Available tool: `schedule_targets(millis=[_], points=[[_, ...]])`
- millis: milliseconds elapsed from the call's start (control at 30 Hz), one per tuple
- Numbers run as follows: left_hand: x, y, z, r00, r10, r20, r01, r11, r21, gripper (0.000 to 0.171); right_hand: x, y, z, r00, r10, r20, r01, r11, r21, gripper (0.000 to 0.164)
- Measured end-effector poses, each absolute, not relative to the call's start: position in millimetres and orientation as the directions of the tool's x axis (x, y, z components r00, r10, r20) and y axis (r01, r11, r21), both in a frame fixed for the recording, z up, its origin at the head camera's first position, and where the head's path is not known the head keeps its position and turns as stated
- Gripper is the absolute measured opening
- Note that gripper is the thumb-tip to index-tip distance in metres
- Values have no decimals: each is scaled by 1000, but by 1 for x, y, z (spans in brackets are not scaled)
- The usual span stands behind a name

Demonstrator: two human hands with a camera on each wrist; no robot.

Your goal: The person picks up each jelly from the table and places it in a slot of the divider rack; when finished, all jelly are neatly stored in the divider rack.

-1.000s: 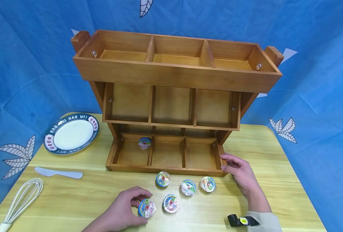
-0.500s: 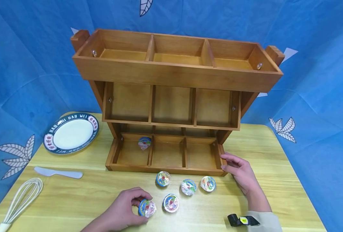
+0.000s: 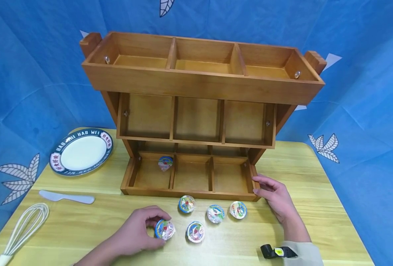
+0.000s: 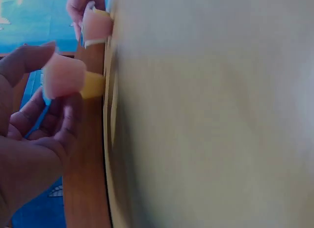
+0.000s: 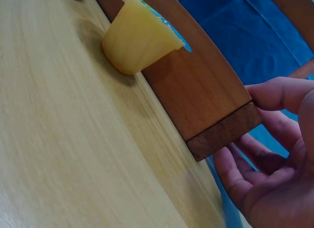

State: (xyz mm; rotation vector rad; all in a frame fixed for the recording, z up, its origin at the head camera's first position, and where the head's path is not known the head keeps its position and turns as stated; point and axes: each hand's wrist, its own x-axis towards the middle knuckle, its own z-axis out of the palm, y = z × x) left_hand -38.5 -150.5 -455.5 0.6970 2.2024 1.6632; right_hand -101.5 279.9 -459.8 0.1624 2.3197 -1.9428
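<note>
My left hand (image 3: pixel 134 233) pinches a jelly cup (image 3: pixel 165 230) with a printed foil lid between thumb and fingers. The left wrist view shows the cup as pink (image 4: pixel 64 76), with the fingers (image 4: pixel 66 122) curled below it. At the right, my right hand (image 3: pixel 276 199) grips the front corner of the bottom tray (image 3: pixel 189 194) of a three-tier wooden rack. In the right wrist view the thumb (image 5: pixel 272 94) sits on the tray's edge and the fingers curl round its end. One jelly cup (image 3: pixel 165 163) lies in the tray's left compartment.
Several more jelly cups stand before the rack, including a yellow one (image 5: pixel 140 36) close to its front board. The rack's upper tiers (image 3: pixel 203 83) overhang the bottom tray. Left lie a plate (image 3: pixel 83 152), a white knife (image 3: pixel 66 197) and a whisk (image 3: pixel 27 225).
My left hand, with the jelly cup in it, has shifted slightly up and to the left in the head view. My right hand stays at the tray corner.
</note>
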Motion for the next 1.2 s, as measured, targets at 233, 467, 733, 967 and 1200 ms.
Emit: schedule_targets(millis=[233, 467, 733, 967, 1200], points=[[-51, -156, -444, -848, 513, 134, 268, 196, 943, 47, -102, 281, -462, -991, 4, -136, 135, 172, -976, 45], [-64, -163, -436, -875, 459, 157, 276, 206, 939, 46, -102, 281, -460, -990, 1, -143, 141, 165, -976, 46], [-87, -167, -427, -915, 379, 136, 231, 218, 948, 48, -102, 280, -460, -989, 6, -148, 147, 174, -974, 46], [-111, -170, -423, -943, 328, 62, 148, 244, 958, 48, -101, 280, -460, -990, 1, -141, 139, 166, -976, 46], [-132, -172, -426, -944, 326, 49, 142, 267, 953, 49, -101, 280, -459, -989, 0, -146, 143, 168, -975, 46]])
